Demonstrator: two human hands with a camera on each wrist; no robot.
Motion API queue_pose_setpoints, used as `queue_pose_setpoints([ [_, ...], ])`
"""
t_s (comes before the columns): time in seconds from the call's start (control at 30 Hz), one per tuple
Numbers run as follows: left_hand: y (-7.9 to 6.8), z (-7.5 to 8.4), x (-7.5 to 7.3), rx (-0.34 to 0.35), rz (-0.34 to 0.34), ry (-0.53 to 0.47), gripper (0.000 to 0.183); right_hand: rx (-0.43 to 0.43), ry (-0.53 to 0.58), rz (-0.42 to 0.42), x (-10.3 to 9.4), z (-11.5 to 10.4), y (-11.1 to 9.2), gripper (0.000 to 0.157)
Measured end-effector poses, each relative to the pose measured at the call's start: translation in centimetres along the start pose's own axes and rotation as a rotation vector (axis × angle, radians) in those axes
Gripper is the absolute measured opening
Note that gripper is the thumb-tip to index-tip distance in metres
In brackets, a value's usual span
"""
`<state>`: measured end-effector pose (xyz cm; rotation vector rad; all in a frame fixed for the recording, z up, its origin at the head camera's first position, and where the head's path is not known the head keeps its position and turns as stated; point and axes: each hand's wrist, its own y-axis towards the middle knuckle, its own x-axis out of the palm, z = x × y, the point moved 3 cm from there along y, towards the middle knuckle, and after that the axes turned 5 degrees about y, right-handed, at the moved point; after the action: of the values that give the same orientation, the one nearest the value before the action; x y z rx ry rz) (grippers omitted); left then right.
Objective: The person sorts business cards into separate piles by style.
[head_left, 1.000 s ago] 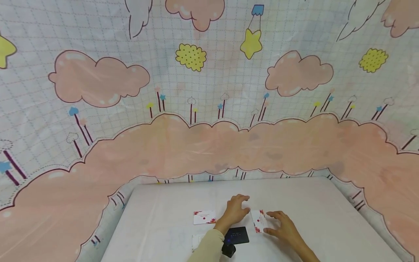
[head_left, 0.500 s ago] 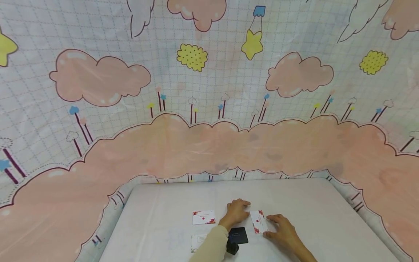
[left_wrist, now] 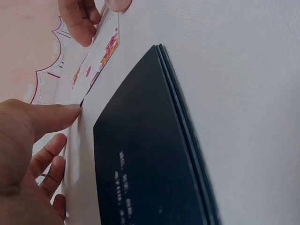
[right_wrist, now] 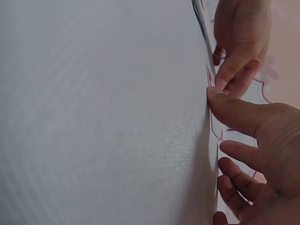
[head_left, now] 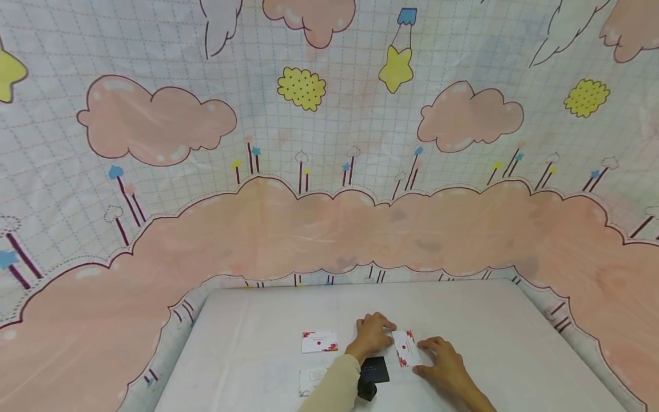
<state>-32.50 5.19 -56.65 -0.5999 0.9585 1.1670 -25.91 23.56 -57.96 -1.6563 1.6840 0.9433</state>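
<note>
A white card with red and orange floral corners [head_left: 406, 348] lies on the white table between both hands. At its left edge is my left hand [head_left: 373, 333], its thumb tip touching a card corner in the left wrist view and its other fingers loosely bent. On the card's other side, my right hand [head_left: 444, 364] has its thumb and fingers spread along the edge, the thumb tip at the card in the right wrist view. Just below the left hand sits a stack of dark cards or folders [left_wrist: 145, 140] with small pale lettering.
Left of the left forearm lies another floral card [head_left: 319, 341]. Below it, a pale printed card [head_left: 310, 381] is partly covered by the sleeve [head_left: 334, 384]. A small black block [head_left: 367, 390] shows beside the left forearm. A patterned cloth [head_left: 329, 229] surrounds the table [head_left: 247, 343].
My left hand has lowered and come up against the card's left edge. The right hand has shifted slightly left and stays beside the card, which has barely moved.
</note>
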Motion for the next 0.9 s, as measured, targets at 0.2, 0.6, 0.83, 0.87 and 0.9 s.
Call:
queue_pose_setpoints([
  [0.2, -0.03, 0.03, -0.39, 0.008, 0.006, -0.009, 0.026, -0.012, -0.007, 0.007, 0.00, -0.10, 0.17, 0.053],
  [0.6, -0.03, -0.42, -0.29, 0.026, -0.013, -0.077, 0.024, -0.036, 0.004, 0.012, -0.16, -0.28, 0.12, 0.052],
  [0.83, -0.02, -0.64, -0.24, 0.043, -0.037, -0.117, 0.030, -0.035, 0.006, 0.019, -0.09, -0.12, 0.11, 0.051],
  [0.87, -0.01, -0.66, -0.22, 0.050, -0.040, -0.115, 0.030, -0.036, 0.006, 0.021, -0.08, -0.09, 0.10, 0.051],
  [0.9, 0.00, -0.68, -0.18, 0.056, -0.043, -0.115, 0.030, -0.035, 0.008, 0.023, -0.06, -0.05, 0.06, 0.051],
])
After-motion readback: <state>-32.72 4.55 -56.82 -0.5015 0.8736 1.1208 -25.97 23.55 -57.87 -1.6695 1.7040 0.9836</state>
